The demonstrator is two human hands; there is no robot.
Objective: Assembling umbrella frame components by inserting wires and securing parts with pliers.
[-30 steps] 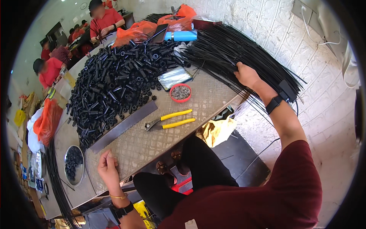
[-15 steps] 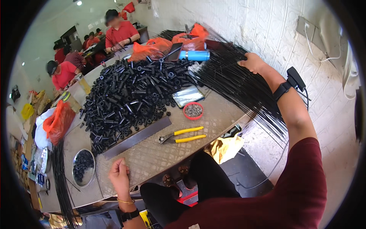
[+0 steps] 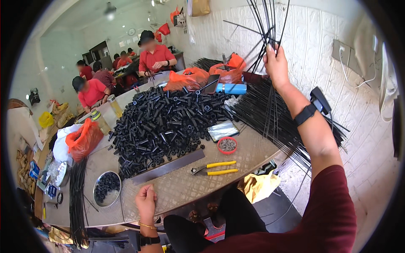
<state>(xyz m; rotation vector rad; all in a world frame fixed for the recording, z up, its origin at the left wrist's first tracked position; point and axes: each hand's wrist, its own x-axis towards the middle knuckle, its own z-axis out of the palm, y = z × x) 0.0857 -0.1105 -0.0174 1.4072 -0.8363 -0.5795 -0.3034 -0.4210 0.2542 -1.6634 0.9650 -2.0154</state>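
Observation:
My right hand [image 3: 276,69] is raised above the far right of the table, closed around a loose bunch of thin black rods [image 3: 265,31]. The rods fan out above the fist, and some hang below it. Beneath lies a large heap of similar black rods [image 3: 270,114], reaching past the table's right edge. My left hand [image 3: 146,201] rests by the table's front edge with thumb and fingers pressed together; whatever they pinch, if anything, is too small to see. Yellow-handled cutting pliers [image 3: 215,168] lie to its right, and a flat dark metal bar [image 3: 168,167] lies just beyond it.
A big pile of short black tubular parts [image 3: 164,126] covers the table's middle. Around it are a red bowl of small metal pieces [image 3: 228,145], a round metal dish [image 3: 107,189], a blue bottle [image 3: 231,88] and orange bags [image 3: 85,141]. Co-workers in red sit beyond.
My right hand has risen from the rod heap and now holds a bunch of rods up. The view has shifted, so the table appears lower and further right. My left hand stays by the front edge.

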